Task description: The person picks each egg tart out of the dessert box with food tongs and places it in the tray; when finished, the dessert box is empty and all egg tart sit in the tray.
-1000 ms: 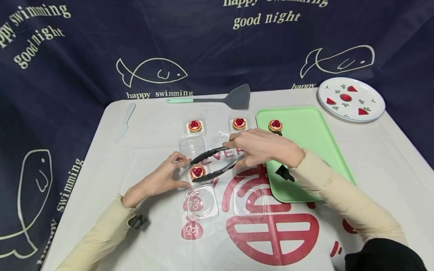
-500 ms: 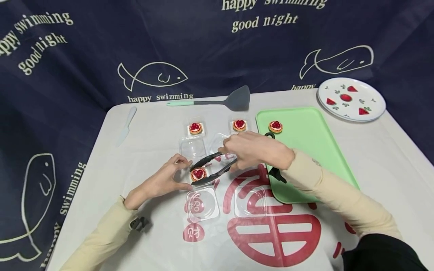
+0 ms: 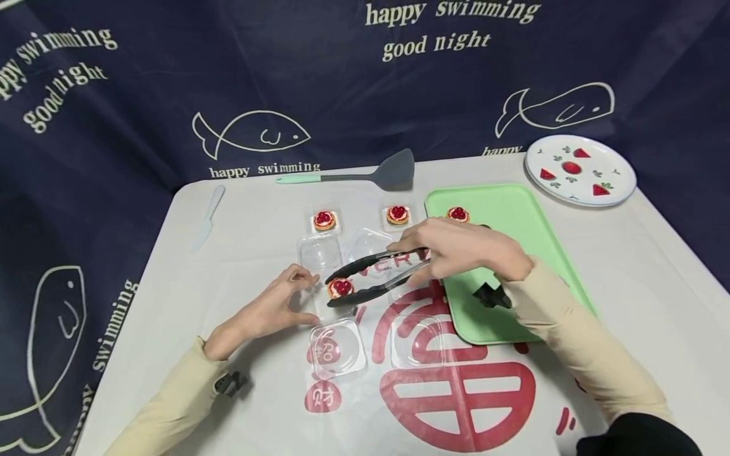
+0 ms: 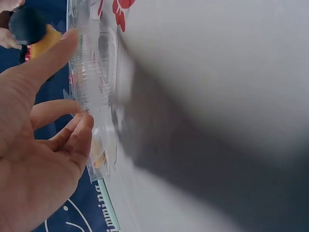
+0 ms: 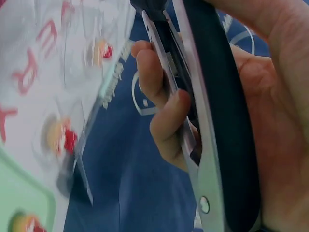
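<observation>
My right hand grips the tongs, whose black tips stand on either side of a red-topped tart. In the left wrist view the tart hangs above the clear box beside a dark tong tip. My left hand holds that clear box at its left side, thumb toward the near edge and fingers at the far edge. The right wrist view has the tong handle within my right hand; the tong tips are outside that view.
Two tarts sit in clear boxes farther back. Another lies on the green tray, partly behind my right hand. Clear lids or boxes lie nearer. A spatula, pale knife and patterned plates are around the back.
The tart between the tong tips has risen from the clear box and shifted slightly right. My right hand has moved right with the tongs; my left hand has stayed at the box.
</observation>
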Tool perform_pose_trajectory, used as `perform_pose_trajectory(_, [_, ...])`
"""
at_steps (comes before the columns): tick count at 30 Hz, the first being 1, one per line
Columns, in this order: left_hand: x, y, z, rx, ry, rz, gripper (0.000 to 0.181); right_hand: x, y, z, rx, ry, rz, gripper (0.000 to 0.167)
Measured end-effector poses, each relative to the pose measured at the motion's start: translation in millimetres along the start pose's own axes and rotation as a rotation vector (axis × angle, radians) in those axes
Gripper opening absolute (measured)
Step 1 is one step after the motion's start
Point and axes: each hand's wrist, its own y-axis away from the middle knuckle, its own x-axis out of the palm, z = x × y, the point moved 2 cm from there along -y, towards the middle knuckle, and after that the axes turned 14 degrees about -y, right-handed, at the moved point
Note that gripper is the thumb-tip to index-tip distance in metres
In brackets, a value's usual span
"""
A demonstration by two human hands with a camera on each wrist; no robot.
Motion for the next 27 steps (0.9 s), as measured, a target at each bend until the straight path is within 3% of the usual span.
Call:
perform_pose_trajectory(3, [-0.8, 0.2, 0.2, -0.004, -0.007, 0.007, 0.07, -11.4, 16.0, -9.7, -0.005, -0.006, -0.051, 0.058])
perform_pose_trajectory(8, [-0.4, -0.2, -0.2, -0.002, -0.009, 0.013, 0.073, -31.9, 47.8, -25.1, 0.063, 0.02, -0.132, 0.058])
perform_pose_trajectory(18, [-0.7, 2.7, -0.3, -0.007, -0.017, 0.012, 0.072, -58.6, 121.4, -61.4, 0.35, -0.026, -0.318, 0.057])
perform_pose_trajectory(27, [-0.3, 2.6, -2.3, -0.013, 0.004, 0.003, 0.073, -66.6, 175.4, -97.5, 0.486, 0.03, -0.433, 0.052])
